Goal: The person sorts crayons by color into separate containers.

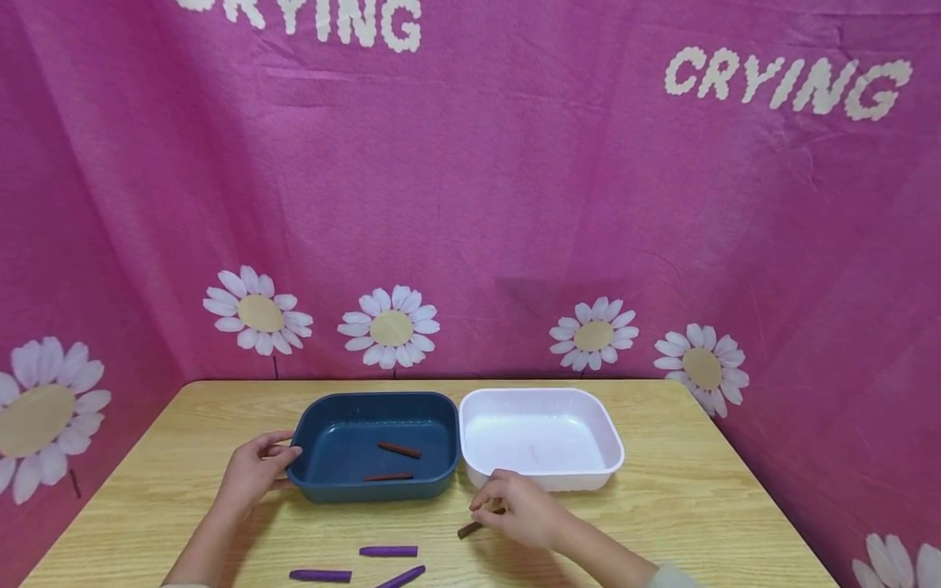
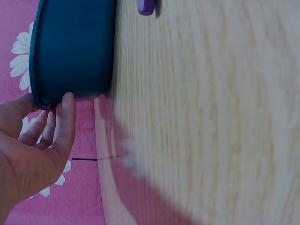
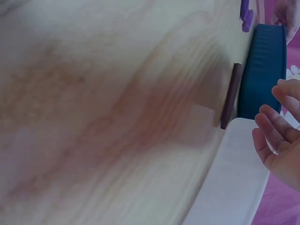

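Observation:
My left hand [image 1: 253, 472] holds the left end of a dark blue tray [image 1: 373, 492], the thumb at its rim and the fingers against the outer wall. Inside that tray lie two brown crayons, one [image 1: 399, 449] behind the other [image 1: 388, 477]. Another brown crayon [image 3: 230, 96] rests on the table in front of the trays. Over it hovers my right hand [image 1: 524, 508], fingers loosely bent and apart from the crayon, as the right wrist view shows. Beside the blue tray stands a white tray [image 1: 616, 447] with nothing in it.
Several purple crayons lie on the wooden table [image 1: 684, 506] in front of the blue tray, one [image 1: 388, 551] nearest it, another [image 1: 320, 576] to the left and a slanted one [image 1: 401, 576]. A pink cloth [image 1: 470, 204] with daisies hangs behind the table.

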`<state>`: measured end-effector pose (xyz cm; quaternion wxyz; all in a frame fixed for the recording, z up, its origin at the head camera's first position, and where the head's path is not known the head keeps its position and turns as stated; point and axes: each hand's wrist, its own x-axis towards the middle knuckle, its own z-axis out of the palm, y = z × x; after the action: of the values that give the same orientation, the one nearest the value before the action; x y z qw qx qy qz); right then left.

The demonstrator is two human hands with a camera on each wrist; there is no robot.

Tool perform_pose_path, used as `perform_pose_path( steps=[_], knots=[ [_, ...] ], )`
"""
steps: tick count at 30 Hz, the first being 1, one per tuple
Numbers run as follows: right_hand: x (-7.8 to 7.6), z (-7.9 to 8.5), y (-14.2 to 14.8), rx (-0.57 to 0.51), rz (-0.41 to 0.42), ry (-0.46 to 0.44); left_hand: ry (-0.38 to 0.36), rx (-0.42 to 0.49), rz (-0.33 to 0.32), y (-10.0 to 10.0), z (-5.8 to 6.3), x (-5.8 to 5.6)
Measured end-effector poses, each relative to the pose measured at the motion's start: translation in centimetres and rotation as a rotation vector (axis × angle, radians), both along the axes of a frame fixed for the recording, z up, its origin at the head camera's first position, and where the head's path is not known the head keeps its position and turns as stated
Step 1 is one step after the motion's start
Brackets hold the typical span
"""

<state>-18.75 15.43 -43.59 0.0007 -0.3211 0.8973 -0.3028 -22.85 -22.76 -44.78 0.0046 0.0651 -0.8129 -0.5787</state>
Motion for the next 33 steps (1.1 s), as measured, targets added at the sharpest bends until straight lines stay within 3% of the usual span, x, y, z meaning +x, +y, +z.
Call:
perform_pose_path(
  steps=[9, 14, 21, 30, 33],
  knots=[
    [0.3, -2.0, 0.5, 0.057, 0.074, 0.233, -0.007, -0.004, -0.002, 0.0, 0.3, 0.0],
    [0.5, -2.6, 0.6, 0.124, 0.025, 0.262, -0.001, 0.006, -0.005, 0.1, 0.3, 0.1],
    [0.4, -3.3, 0.8, 0.172, -0.018, 0.211, -0.012, -0.007, 0.000, 0.2, 0.2, 0.1],
    [-0.1, -4.0, 1.0, 0.191, 0.011, 0.444, -0.016, -0.005, 0.000, 0.1, 0.3, 0.0],
    [0.1, -4.1, 1.0, 0.187, 0.012, 0.468, -0.015, -0.011, 0.003, 0.1, 0.3, 0.0]
  ],
)
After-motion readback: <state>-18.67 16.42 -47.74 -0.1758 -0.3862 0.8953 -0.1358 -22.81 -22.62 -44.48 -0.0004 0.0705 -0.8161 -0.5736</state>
